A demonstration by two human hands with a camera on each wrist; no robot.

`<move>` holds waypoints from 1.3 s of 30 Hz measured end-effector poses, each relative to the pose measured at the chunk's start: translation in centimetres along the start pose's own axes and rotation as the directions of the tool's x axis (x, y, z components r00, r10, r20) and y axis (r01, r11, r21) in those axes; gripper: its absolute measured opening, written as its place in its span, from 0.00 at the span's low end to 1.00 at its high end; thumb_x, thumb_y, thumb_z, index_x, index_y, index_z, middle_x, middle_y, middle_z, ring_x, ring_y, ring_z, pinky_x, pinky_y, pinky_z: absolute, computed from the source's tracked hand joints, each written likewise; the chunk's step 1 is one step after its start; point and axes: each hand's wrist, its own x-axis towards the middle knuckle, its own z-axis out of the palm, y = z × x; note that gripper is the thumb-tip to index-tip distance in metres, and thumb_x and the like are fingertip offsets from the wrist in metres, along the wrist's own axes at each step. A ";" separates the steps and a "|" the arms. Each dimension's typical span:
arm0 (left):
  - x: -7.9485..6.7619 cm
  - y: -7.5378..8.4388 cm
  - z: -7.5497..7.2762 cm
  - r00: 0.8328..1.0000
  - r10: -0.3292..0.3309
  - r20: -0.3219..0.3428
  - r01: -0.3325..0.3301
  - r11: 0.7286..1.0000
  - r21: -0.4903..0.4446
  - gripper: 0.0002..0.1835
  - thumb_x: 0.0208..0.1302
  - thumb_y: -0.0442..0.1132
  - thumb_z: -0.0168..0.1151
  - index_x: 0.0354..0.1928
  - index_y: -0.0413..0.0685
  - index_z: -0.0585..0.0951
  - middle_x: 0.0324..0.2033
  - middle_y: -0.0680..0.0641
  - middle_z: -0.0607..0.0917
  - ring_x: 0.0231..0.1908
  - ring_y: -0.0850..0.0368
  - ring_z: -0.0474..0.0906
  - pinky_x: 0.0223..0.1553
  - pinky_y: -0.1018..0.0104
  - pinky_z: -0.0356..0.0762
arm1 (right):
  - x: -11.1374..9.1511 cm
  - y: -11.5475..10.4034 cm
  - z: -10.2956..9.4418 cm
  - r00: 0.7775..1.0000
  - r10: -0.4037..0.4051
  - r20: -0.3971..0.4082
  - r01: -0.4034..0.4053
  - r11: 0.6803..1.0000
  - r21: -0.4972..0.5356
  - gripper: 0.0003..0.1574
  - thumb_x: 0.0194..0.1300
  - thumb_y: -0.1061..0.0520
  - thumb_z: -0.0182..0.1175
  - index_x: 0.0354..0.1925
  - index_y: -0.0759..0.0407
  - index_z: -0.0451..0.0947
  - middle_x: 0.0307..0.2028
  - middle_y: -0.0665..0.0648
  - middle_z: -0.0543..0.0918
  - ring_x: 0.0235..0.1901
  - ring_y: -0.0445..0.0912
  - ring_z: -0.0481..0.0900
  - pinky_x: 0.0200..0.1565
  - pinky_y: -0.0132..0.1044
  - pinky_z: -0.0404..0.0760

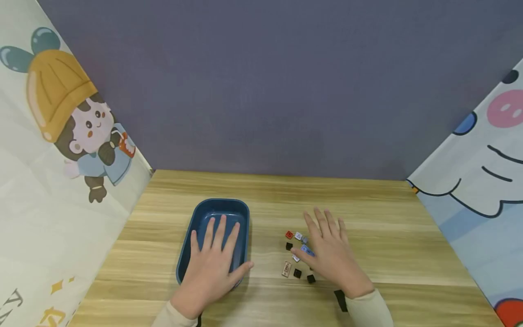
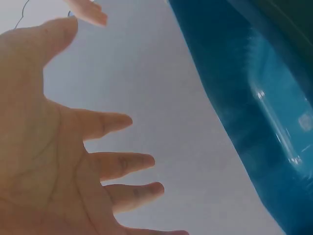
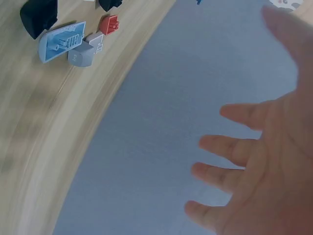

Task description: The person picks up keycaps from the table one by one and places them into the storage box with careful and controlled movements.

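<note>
My left hand (image 1: 212,270) hovers over a dark blue tray (image 1: 244,240), fingers straight and spread, holding nothing. The left wrist view shows its bare palm beside the tray's wall (image 2: 215,63). To the right, my right hand (image 1: 335,256) is held above loose keycaps, its fingers also spread and nothing in them. Among these are a red keycap (image 1: 289,235), a blue keycap (image 1: 307,250) partly behind the thumb, a beige keycap (image 1: 286,269) and several black ones (image 1: 297,273). In the right wrist view, the blue keycap (image 3: 61,42) touches a grey keycap (image 3: 81,55).
The wooden table (image 1: 171,186) ends at a dark grey panel (image 1: 261,91) behind. Printed cloths stand at both sides, one with a cartoon figure (image 1: 90,131). A black strip (image 1: 341,300) shows by the right wrist.
</note>
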 end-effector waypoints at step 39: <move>-4.9 -9.5 0.7 0.967 -0.244 -0.075 0.218 0.942 -0.256 0.18 0.66 0.29 0.62 0.57 0.32 0.79 0.47 0.34 0.85 0.46 0.35 0.82 0.43 0.40 0.81 | 2.3 2.8 4.4 0.988 0.080 0.135 -0.091 0.993 0.077 0.13 0.65 0.53 0.68 0.43 0.60 0.82 0.33 0.51 0.81 0.30 0.43 0.79 0.34 0.43 0.83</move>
